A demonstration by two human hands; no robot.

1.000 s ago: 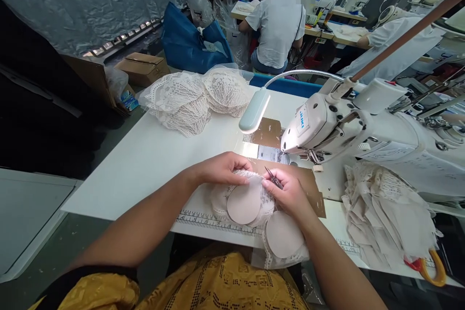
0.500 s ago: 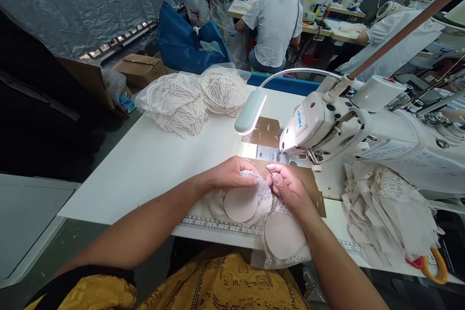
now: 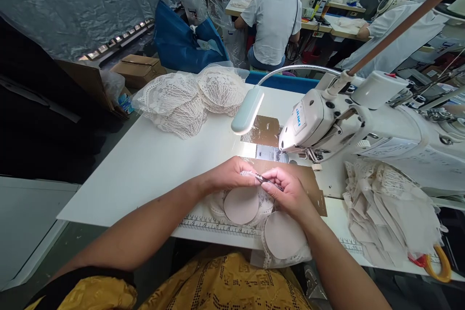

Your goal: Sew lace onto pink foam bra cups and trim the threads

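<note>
A white lace bra piece (image 3: 266, 203) with two round beige cup pads lies over the table's front edge. One pad (image 3: 241, 205) rests on the tabletop below my left hand, and the other pad (image 3: 285, 235) is nearer my body. My left hand (image 3: 236, 173) is closed, pinching the lace edge between thumb and fingers. Closed around small dark metal thread snips (image 3: 269, 182), my right hand (image 3: 288, 189) is just to its right. The snips' tip points left and meets the lace at my left fingertips; whether the blades are apart is too small to tell.
A white sewing machine (image 3: 308, 121) stands right, with a lamp (image 3: 249, 110) beside its head. Lace pieces (image 3: 192, 99) are piled at the back left, more fabric pieces (image 3: 390, 213) at right. Orange-handled scissors (image 3: 439, 264) lie near the front edge. A co-worker (image 3: 274, 24) sits ahead.
The snips in my right hand have swung round so their tip reaches the lace at my left fingers. My left hand keeps its pinch in nearly the same place.
</note>
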